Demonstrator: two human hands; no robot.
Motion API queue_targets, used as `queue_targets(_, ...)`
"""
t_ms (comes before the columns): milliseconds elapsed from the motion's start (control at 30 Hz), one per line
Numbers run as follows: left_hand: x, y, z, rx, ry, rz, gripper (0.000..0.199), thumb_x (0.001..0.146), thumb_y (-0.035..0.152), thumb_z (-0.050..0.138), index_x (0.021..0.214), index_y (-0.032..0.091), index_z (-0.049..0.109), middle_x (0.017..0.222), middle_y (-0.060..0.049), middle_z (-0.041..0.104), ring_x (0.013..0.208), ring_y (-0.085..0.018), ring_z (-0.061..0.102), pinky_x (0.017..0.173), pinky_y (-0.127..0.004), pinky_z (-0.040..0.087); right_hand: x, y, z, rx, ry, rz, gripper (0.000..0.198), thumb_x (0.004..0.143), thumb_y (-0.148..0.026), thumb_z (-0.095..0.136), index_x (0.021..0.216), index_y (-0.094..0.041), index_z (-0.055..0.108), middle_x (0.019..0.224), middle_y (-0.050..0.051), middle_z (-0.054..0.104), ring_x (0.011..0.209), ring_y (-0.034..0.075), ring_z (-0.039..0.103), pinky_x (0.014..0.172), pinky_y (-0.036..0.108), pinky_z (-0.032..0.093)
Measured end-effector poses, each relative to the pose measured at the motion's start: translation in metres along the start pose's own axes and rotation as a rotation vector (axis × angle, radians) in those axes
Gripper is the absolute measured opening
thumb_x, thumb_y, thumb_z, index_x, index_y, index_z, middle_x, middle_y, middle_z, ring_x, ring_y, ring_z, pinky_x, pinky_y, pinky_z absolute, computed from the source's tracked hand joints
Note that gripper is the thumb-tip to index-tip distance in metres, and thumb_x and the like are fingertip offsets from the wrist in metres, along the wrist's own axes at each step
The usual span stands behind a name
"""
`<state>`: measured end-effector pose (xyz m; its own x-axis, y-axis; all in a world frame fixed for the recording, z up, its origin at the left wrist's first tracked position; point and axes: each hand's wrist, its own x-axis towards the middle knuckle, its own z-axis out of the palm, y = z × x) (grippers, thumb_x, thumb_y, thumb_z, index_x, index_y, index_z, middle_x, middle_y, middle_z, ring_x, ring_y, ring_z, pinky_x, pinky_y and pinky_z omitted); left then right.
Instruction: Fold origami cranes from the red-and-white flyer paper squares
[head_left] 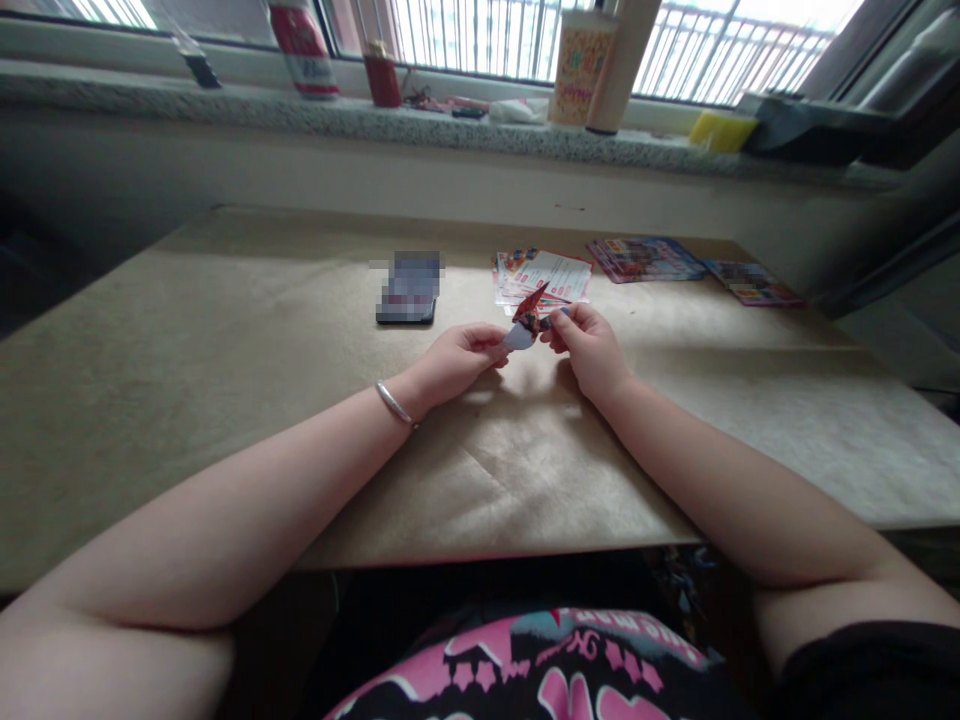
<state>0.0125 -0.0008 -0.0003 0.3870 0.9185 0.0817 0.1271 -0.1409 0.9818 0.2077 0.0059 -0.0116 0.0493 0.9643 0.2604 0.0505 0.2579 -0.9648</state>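
Between my two hands is a small piece of printed paper [523, 332], white on its lower left part and dark red and orange above, with a pointed red flap sticking up. My left hand [474, 352] pinches its white end; a silver bangle sits on that wrist. My right hand [589, 342] grips the dark, colourful end between thumb and fingers. Just behind the hands, several printed sheets [555, 275] with white faces and red edges lie overlapped on the table. The paper's finer details are too small to make out.
A phone [409, 287] with a blurred screen lies to the left on the beige table [225, 370]. Colourful printed packs [649, 260] and another pack [754, 283] lie at the back right. The windowsill holds a can [304, 50], a patterned cup [581, 70] and a yellow object [722, 130].
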Motion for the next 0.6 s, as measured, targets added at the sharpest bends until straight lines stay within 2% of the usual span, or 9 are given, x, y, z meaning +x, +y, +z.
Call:
queue_targets(200, -0.0028, 0.0052, 0.0001, -0.057, -0.051, -0.052, 0.022, 0.068, 0.024, 0.068, 0.088, 0.016, 0.07, 0.078, -0.001, 0.064, 0.071, -0.012, 0.06, 0.07, -0.024, 0.052, 0.0036, 0.0002, -0.0034, 0.005, 0.062, -0.028, 0.045, 0.069, -0.064, 0.07, 0.074, -0.023, 0.054, 0.063, -0.002, 0.062, 0.053, 0.009, 0.049, 0.05, 0.024, 0.039)
queue_targets(267, -0.0031, 0.0047, 0.0, -0.157, 0.024, -0.047, 0.024, 0.068, 0.022, 0.064, 0.091, 0.018, 0.068, 0.081, 0.0, 0.061, 0.072, -0.011, 0.06, 0.07, -0.023, 0.053, 0.0042, -0.0002, -0.0045, -0.017, 0.069, -0.034, 0.042, 0.07, -0.062, 0.07, 0.074, -0.023, 0.054, 0.065, -0.002, 0.063, 0.055, 0.01, 0.052, 0.05, 0.024, 0.039)
queue_targets(367, -0.002, 0.002, -0.001, -0.268, 0.226, -0.003, 0.024, 0.075, 0.028, 0.062, 0.097, 0.02, 0.064, 0.086, 0.001, 0.057, 0.074, -0.01, 0.059, 0.065, -0.021, 0.052, 0.0031, 0.0001, -0.0042, -0.082, 0.036, -0.071, 0.035, 0.072, -0.055, 0.07, 0.075, -0.022, 0.057, 0.068, -0.001, 0.065, 0.062, 0.012, 0.057, 0.055, 0.025, 0.041)
queue_targets(433, -0.0007, -0.0003, -0.0027, -0.173, 0.28, 0.071, 0.026, 0.079, 0.034, 0.064, 0.101, 0.021, 0.063, 0.085, 0.0, 0.056, 0.073, -0.01, 0.057, 0.062, -0.02, 0.05, 0.001, 0.0003, -0.0028, -0.136, -0.009, -0.104, 0.029, 0.075, -0.049, 0.069, 0.077, -0.022, 0.059, 0.068, -0.002, 0.066, 0.063, 0.012, 0.058, 0.057, 0.026, 0.042)
queue_targets(500, 0.0003, -0.0022, -0.0046, 0.001, 0.26, 0.178, 0.029, 0.081, 0.039, 0.067, 0.103, 0.02, 0.065, 0.084, -0.001, 0.058, 0.074, -0.011, 0.057, 0.064, -0.021, 0.049, -0.0012, 0.0001, -0.0012, -0.182, -0.061, -0.13, 0.025, 0.077, -0.045, 0.067, 0.078, -0.022, 0.06, 0.069, -0.002, 0.066, 0.063, 0.012, 0.057, 0.058, 0.026, 0.042)
queue_targets(600, 0.0001, -0.003, -0.0066, 0.192, 0.242, 0.333, 0.025, 0.082, 0.04, 0.069, 0.098, 0.02, 0.069, 0.092, -0.003, 0.062, 0.078, -0.011, 0.058, 0.069, -0.022, 0.05, -0.0028, -0.0001, 0.0001, -0.237, -0.113, -0.162, 0.021, 0.079, -0.041, 0.065, 0.078, -0.021, 0.061, 0.07, -0.001, 0.065, 0.065, 0.012, 0.057, 0.058, 0.026, 0.042)
